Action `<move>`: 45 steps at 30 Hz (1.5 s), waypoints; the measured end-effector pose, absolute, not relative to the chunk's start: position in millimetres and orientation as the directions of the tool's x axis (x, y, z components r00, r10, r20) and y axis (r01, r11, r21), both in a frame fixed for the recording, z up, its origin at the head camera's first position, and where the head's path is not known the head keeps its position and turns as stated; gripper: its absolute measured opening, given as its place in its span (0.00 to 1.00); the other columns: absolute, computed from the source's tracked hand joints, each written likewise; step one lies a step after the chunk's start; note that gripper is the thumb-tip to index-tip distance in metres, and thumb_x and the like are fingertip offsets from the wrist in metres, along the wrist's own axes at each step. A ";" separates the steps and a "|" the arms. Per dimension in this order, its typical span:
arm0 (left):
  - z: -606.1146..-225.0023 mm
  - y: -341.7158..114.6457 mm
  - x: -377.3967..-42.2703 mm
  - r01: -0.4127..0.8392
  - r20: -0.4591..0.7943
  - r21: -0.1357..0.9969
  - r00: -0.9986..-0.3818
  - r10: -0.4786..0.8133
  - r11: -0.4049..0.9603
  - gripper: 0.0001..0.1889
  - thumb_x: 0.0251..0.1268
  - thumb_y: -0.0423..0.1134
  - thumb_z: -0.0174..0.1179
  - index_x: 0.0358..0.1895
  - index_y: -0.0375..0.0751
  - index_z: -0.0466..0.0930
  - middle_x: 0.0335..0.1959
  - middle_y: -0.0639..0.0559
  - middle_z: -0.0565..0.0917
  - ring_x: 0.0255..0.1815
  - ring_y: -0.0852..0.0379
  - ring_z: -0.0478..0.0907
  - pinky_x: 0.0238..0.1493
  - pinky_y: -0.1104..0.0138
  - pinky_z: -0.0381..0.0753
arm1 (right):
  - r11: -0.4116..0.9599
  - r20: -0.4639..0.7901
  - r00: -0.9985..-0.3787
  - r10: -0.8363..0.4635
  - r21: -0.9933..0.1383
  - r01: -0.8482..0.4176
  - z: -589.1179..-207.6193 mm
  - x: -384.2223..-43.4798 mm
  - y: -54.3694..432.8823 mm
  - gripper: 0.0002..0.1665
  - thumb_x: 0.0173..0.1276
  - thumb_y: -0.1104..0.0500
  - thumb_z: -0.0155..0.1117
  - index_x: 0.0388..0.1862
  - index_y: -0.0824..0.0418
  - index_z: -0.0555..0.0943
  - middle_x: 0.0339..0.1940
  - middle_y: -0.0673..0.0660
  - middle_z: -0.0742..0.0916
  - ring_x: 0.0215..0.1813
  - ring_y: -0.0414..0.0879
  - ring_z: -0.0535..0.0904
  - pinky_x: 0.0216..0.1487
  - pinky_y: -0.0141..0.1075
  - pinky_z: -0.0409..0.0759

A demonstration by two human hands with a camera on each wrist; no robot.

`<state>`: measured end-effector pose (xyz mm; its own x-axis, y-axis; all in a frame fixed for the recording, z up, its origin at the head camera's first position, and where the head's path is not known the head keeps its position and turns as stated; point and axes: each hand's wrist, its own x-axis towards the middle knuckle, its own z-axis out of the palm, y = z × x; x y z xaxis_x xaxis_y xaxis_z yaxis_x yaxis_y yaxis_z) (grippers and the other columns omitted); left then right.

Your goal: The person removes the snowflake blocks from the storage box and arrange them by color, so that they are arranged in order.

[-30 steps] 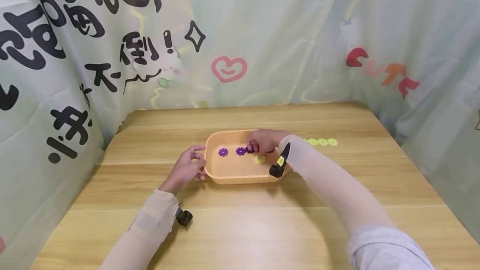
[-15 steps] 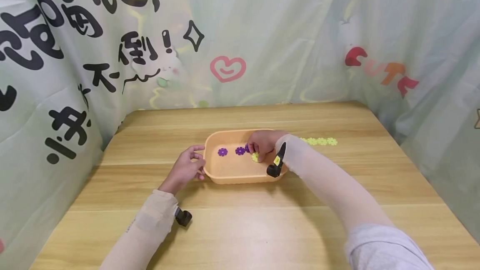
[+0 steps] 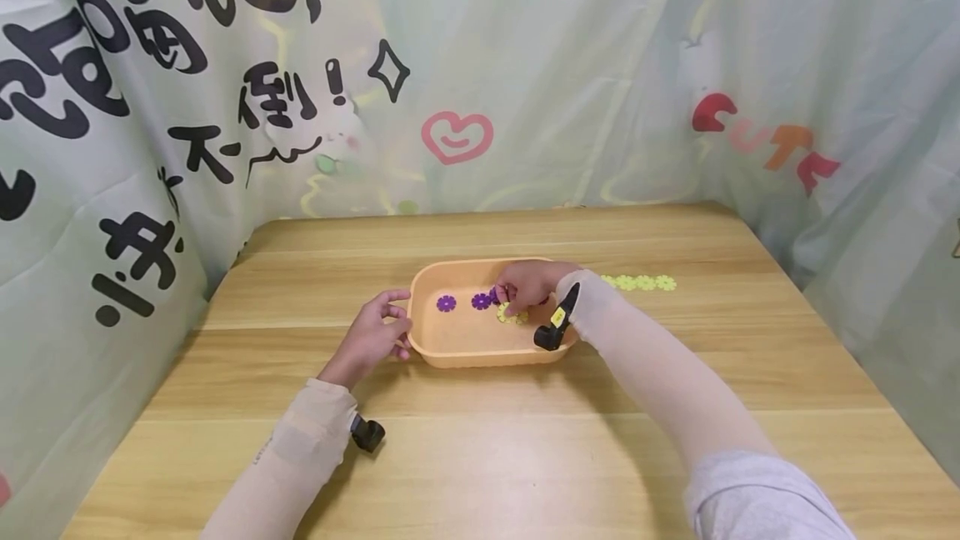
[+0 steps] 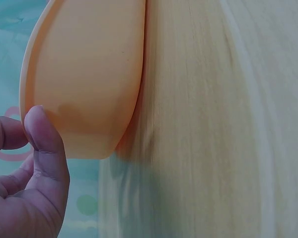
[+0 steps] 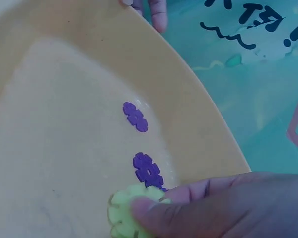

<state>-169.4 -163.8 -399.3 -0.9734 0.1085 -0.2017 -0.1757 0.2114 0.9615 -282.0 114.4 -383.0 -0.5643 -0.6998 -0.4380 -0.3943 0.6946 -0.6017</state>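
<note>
My left hand point(image 3: 371, 333) holds the left end of a shallow orange plastic basin point(image 3: 480, 357). In the left wrist view its thumb point(image 4: 42, 131) lies on the inner side of the rim, with a finger behind. Over the right part of the basin, my right hand point(image 3: 527, 282) pinches a yellow snowflake disc point(image 5: 123, 210), a flat flower-shaped plastic piece with slots. Several purple snowflake discs point(image 3: 446, 303) lie on the basin floor in a rough row, the nearest partly hidden by the right hand. Any yellow pieces under the palm are hard to make out.
A row of several yellow snowflake discs point(image 3: 645, 282) lies on the wooden table point(image 3: 480, 448), right of the basin and partly behind the right wrist. A printed curtain point(image 3: 555, 90) hangs behind and along both sides of the table.
A second ago the right fingers were curled above the purple discs, a yellow disc lying below them. Now they pinch a yellow disc low in the basin. The left hand has stayed put.
</note>
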 end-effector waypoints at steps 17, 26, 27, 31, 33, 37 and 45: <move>-397.4 -163.6 -170.0 -0.174 -0.200 0.961 -0.974 0.105 0.213 0.26 0.66 0.23 0.52 0.67 0.38 0.63 0.45 0.40 0.69 0.26 0.53 0.75 0.23 0.66 0.84 | 0.650 -0.315 -0.596 -0.739 -0.566 -0.507 -373.3 -275.8 124.7 0.15 0.72 0.64 0.59 0.56 0.62 0.78 0.25 0.52 0.77 0.21 0.39 0.71 0.29 0.30 0.74; -400.2 -164.7 -170.3 -0.178 -0.206 0.958 -0.973 0.107 0.224 0.26 0.66 0.23 0.51 0.68 0.38 0.63 0.46 0.39 0.68 0.27 0.53 0.75 0.24 0.65 0.84 | 0.646 -0.236 -0.649 -0.724 -0.563 -0.516 -369.1 -271.4 132.0 0.13 0.68 0.62 0.64 0.50 0.63 0.79 0.21 0.50 0.75 0.21 0.40 0.70 0.26 0.30 0.71; -400.4 -164.8 -170.4 -0.178 -0.206 0.958 -0.973 0.107 0.224 0.26 0.66 0.23 0.51 0.68 0.38 0.63 0.46 0.39 0.68 0.26 0.53 0.75 0.24 0.65 0.84 | 0.649 -0.228 -0.658 -0.718 -0.561 -0.514 -368.1 -270.8 133.0 0.13 0.68 0.62 0.65 0.50 0.63 0.79 0.20 0.50 0.75 0.21 0.40 0.69 0.25 0.31 0.70; -400.4 -164.6 -170.0 -0.176 -0.204 0.959 -0.973 0.108 0.220 0.26 0.66 0.23 0.51 0.68 0.37 0.63 0.45 0.40 0.68 0.26 0.53 0.75 0.24 0.66 0.84 | 0.641 -0.160 -0.676 -0.720 -0.529 -0.557 -363.6 -270.0 137.4 0.14 0.66 0.60 0.67 0.49 0.62 0.79 0.19 0.49 0.73 0.22 0.41 0.66 0.27 0.33 0.67; -399.9 -164.4 -169.8 -0.172 -0.200 0.961 -0.974 0.110 0.218 0.26 0.66 0.23 0.51 0.68 0.37 0.63 0.45 0.40 0.68 0.26 0.53 0.75 0.24 0.66 0.84 | 0.616 -0.115 -0.666 -0.737 -0.520 -0.591 -361.1 -269.6 140.7 0.14 0.66 0.61 0.66 0.49 0.63 0.79 0.19 0.49 0.72 0.23 0.41 0.65 0.28 0.34 0.67; -398.7 -164.1 -169.3 -0.171 -0.198 0.961 -0.974 0.109 0.218 0.26 0.66 0.23 0.51 0.68 0.37 0.63 0.45 0.40 0.68 0.26 0.53 0.75 0.24 0.66 0.84 | 0.589 -0.048 -0.665 -0.745 -0.516 -0.622 -356.8 -269.9 149.2 0.15 0.66 0.62 0.67 0.51 0.65 0.81 0.22 0.50 0.76 0.25 0.42 0.69 0.30 0.36 0.72; -399.0 -164.3 -170.3 -0.174 -0.202 0.958 -0.973 0.108 0.226 0.26 0.66 0.23 0.50 0.68 0.37 0.62 0.46 0.39 0.68 0.26 0.53 0.75 0.24 0.65 0.84 | 0.622 -0.010 -0.735 -0.678 -0.540 -0.567 -349.5 -264.9 169.4 0.21 0.62 0.64 0.70 0.53 0.67 0.78 0.35 0.55 0.83 0.36 0.47 0.79 0.40 0.41 0.81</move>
<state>-170.3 -164.3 -399.0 -0.9734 0.1083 -0.2021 -0.1739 0.2260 0.9585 -264.9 169.4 -349.5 -0.7350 -0.6780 -0.0099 -0.5667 0.6223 -0.5400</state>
